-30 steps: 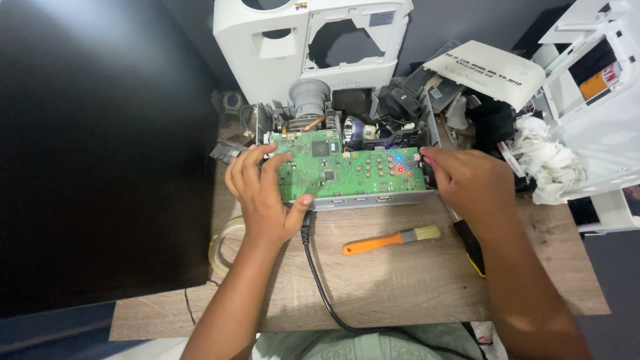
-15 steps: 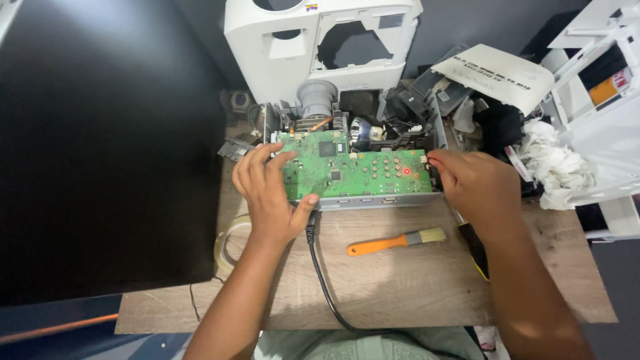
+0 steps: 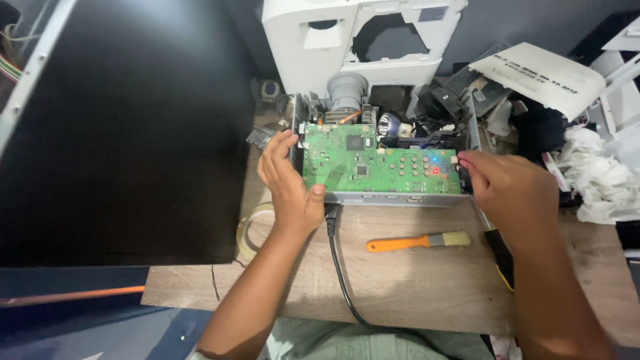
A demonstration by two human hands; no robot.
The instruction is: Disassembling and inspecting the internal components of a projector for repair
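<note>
Our left hand (image 3: 290,183) and right hand (image 3: 510,193) pinch opposite ends of the green circuit board (image 3: 377,163) seated in the opened projector chassis (image 3: 393,197).

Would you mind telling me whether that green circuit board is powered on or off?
On: a red light and a fainter blue one glow on the board, and a black cable runs to its front edge.

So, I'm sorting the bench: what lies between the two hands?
In the head view, the green circuit board spans the gap between the left hand and the right hand; each hand grips one end.
</note>
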